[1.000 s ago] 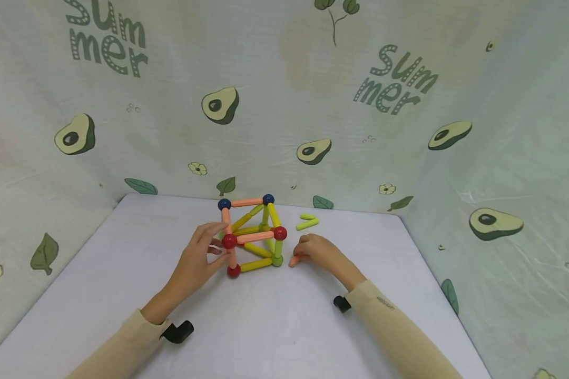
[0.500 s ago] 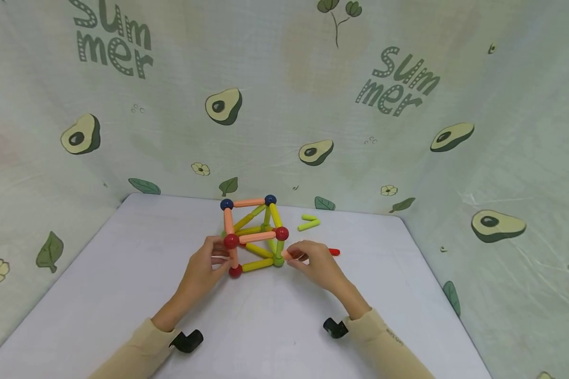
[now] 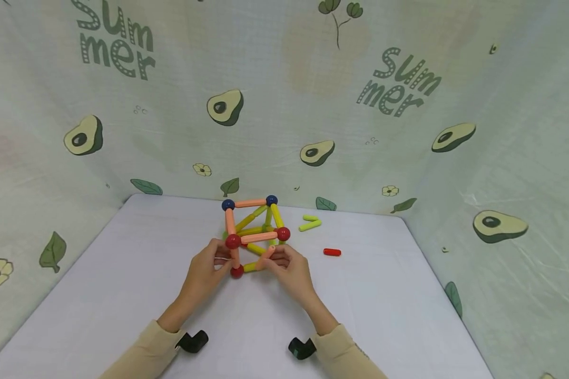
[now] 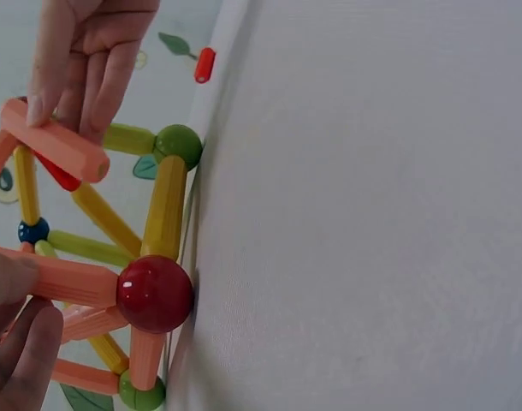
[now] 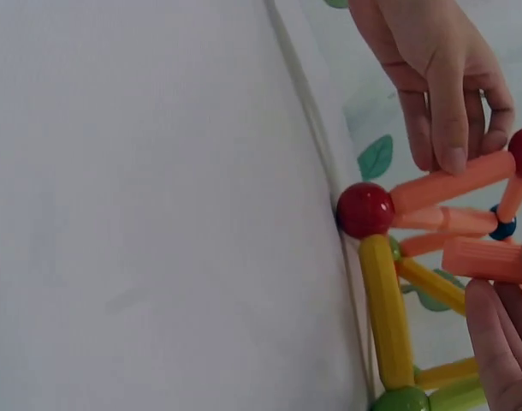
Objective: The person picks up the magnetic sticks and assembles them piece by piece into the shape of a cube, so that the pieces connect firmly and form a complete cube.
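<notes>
A cube-like frame of magnetic rods and balls (image 3: 258, 238) stands on the table, with salmon, yellow and green rods. Its balls are red, blue and green. At the front left corner my left hand (image 3: 205, 273) grips the upright salmon rod (image 4: 77, 280) above a lower red ball (image 4: 156, 294). My right hand (image 3: 291, 271) pinches a loose salmon rod (image 3: 266, 256) between thumb and fingers, tilted, in front of the frame's lower yellow rod (image 5: 385, 312). That hand hides the frame's lower front right corner in the head view. In the right wrist view the loose rod's end (image 5: 479, 259) points left.
A short red rod (image 3: 332, 252) lies right of the frame. Two yellow-green rods (image 3: 310, 226) lie farther back. Behind the white table (image 3: 360, 316) hangs a printed cloth (image 3: 265, 68), which also runs along both sides.
My right hand has lifted the loose salmon rod from the table and carried it left to the frame's front. The red rod has come into view. My left hand keeps its hold.
</notes>
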A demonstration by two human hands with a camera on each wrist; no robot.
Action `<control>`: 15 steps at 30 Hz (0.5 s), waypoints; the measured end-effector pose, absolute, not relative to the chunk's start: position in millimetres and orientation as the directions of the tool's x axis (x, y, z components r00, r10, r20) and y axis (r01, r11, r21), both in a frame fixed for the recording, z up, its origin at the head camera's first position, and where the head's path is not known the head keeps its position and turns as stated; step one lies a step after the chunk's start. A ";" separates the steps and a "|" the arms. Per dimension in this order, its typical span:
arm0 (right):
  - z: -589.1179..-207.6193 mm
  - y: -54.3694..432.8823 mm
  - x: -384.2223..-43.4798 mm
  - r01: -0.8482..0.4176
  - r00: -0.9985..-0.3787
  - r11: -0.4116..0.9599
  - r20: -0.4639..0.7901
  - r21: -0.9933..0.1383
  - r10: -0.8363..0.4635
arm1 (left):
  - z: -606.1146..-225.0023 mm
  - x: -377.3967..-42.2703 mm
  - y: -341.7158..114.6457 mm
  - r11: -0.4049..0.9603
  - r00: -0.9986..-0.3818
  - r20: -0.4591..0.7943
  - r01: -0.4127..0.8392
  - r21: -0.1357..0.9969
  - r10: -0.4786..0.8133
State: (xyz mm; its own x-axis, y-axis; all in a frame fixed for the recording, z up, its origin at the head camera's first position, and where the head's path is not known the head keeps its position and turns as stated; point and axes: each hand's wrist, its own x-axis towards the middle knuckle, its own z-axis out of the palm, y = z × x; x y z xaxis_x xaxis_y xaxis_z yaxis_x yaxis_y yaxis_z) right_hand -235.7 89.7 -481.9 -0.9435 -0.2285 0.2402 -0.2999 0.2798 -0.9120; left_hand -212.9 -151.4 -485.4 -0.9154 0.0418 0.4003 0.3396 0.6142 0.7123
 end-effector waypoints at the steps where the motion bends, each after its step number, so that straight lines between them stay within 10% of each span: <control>1: -483.4 86.2 -235.3 -0.285 -0.948 0.271 0.229 -0.920 -0.220 | -485.8 -212.7 -151.2 0.616 -0.915 0.402 0.338 0.711 0.037; 15: -497.1 64.8 -239.5 -0.173 -0.976 0.230 0.134 -0.958 -0.174 | -489.8 -212.0 -150.8 0.595 -0.888 0.459 0.366 0.715 -0.005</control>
